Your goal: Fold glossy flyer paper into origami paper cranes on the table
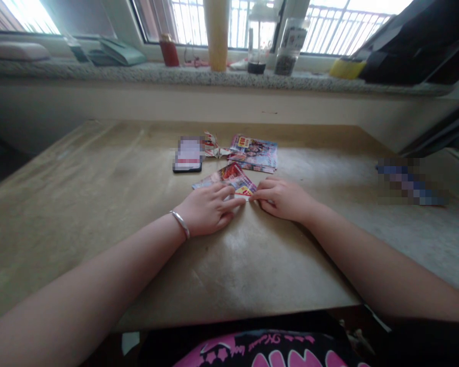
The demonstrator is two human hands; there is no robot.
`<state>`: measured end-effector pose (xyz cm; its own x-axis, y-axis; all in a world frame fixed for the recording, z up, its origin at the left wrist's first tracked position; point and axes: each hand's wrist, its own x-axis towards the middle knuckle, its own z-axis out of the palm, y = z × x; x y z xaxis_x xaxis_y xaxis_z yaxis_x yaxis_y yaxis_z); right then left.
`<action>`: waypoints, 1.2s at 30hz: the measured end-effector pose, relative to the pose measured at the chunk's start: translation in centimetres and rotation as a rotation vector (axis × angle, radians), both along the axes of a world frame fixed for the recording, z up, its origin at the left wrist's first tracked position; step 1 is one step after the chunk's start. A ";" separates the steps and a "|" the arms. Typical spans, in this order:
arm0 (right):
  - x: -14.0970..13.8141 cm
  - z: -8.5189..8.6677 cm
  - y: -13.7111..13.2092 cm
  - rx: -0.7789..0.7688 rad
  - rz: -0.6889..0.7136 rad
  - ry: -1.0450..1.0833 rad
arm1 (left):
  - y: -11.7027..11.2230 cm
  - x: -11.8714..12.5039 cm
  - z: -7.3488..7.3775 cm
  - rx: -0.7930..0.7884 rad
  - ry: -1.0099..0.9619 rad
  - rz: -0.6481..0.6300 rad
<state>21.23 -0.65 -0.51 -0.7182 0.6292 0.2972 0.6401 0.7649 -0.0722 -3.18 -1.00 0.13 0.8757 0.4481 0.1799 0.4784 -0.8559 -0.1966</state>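
Observation:
A colourful printed sheet of paper (229,178) lies flat on the brown table (99,204). My left hand (208,209), with a silver bangle at the wrist, rests on its near edge with fingers pressed down on the paper. My right hand (285,198) presses the sheet's right corner, fingers curled and pinching it. The two hands almost meet at the fingertips. Behind the sheet lie a stack of similar printed papers (256,153) and a small folded paper figure (213,148).
A phone (188,155) lies just left of the paper stack. A blurred object (409,181) sits at the table's right side. On the stone windowsill (176,75) stand a red jar (169,51), a tall yellow cylinder (217,35) and jars (290,48).

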 end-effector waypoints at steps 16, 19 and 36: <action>-0.2 -0.1 0.0 0.012 -0.037 -0.020 | 0.4 -0.2 0.0 -0.095 -0.024 0.061; -0.1 -0.1 0.0 0.010 -0.044 -0.019 | 0.5 -0.4 0.2 -0.096 -0.017 0.049; 0.0 -0.3 0.0 0.003 -0.023 0.007 | 1.5 -1.3 1.1 -0.178 -0.077 -0.071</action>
